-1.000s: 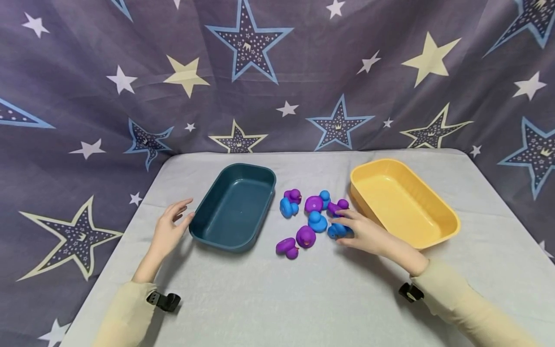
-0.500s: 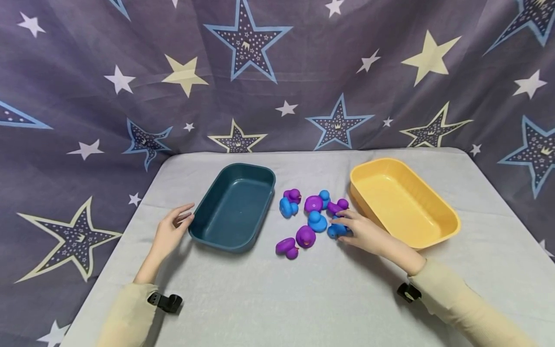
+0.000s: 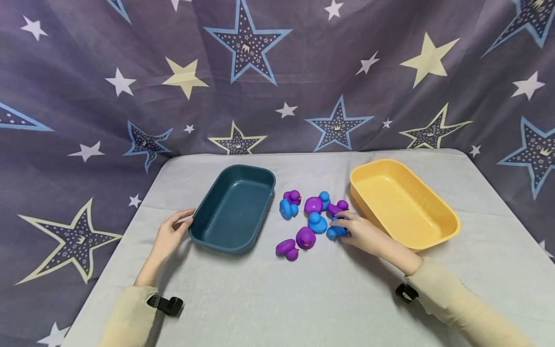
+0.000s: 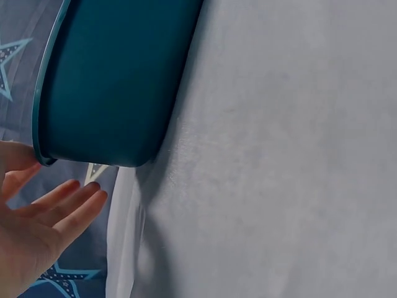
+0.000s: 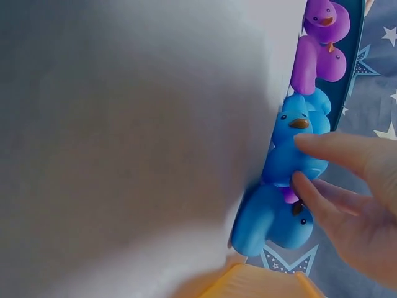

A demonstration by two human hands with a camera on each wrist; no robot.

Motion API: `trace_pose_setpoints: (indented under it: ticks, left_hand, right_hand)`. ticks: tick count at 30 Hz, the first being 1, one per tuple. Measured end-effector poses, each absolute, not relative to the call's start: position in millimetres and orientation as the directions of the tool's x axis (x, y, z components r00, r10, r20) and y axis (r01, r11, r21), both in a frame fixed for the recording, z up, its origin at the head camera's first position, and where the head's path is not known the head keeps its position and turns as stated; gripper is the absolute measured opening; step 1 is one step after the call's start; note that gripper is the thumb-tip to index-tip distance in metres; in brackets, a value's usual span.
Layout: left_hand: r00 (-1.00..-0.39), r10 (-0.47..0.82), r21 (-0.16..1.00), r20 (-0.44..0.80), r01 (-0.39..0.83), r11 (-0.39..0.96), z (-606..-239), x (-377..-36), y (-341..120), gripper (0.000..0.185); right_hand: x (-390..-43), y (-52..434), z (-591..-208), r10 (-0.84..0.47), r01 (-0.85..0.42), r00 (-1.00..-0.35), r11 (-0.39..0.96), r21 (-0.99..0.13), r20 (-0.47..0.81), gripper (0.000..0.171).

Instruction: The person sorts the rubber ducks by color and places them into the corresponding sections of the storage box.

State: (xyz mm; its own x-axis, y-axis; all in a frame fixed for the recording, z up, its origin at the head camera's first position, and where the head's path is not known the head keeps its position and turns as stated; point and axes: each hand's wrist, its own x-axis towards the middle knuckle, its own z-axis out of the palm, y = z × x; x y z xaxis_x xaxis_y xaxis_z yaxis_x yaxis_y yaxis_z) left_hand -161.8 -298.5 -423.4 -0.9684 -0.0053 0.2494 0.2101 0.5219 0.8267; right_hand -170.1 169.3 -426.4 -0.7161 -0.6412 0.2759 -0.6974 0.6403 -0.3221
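My left hand [image 3: 169, 238] is beside the near left end of a dark teal bin [image 3: 204, 238], its fingertips right at the rim. In the left wrist view, the other fingers [image 4: 77, 214] stretch loosely below the bin's outer wall. My right hand [image 3: 366, 234] is over the right side of a cluster of rubber ducks. Its thumb and fingers pinch a blue rubber duck [image 5: 285, 158], which is still among the others. Another blue duck [image 5: 254, 217] lies on its side just below those fingers. Purple ducks [image 3: 306, 237] and a blue duck [image 3: 317, 223] sit to the left.
A yellow bin [image 3: 401, 202] stands at the right, close behind my right hand, with nothing in it. The ducks lie between the two bins on a table with a pale cloth [image 3: 260, 299]. A star-patterned curtain [image 3: 277, 58] hangs behind.
My right thumb and fingers have drawn closer together on the blue duck. The left fingertips have come down slightly at the teal bin's rim. The bins have not moved.
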Motion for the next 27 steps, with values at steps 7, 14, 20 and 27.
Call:
trace_pose_setpoints:
  ticks: [7,14,20,27]
  left_hand:
    - [-0.98,-0.01,0.852,0.199,0.168,0.495,-423.9,-160.3,-297.3,0.031]
    - [-0.988,-0.014,0.855,0.153,0.125,0.504,-424.7,-160.7,-297.2,0.033]
    - [-0.993,-0.017,0.877,0.118,0.097,0.471,-424.9,-160.8,-296.5,0.035]
    - [-0.992,-0.027,0.886,0.123,0.098,0.453,-427.6,-161.8,-297.2,0.034]
  right_hand:
    - [-169.9,169.7,-426.8,-0.642,-0.703,-0.711,0.641,-0.307,0.288,0.034]
    - [-171.6,169.2,-426.8,-0.646,-0.708,-0.707,0.639,-0.302,0.289,0.035]
    - [-172.3,168.4,-428.6,-0.644,-0.705,-0.709,0.638,-0.31,0.286,0.034]
    - [-171.9,168.4,-429.6,-0.646,-0.718,-0.696,0.628,-0.301,0.312,0.036]
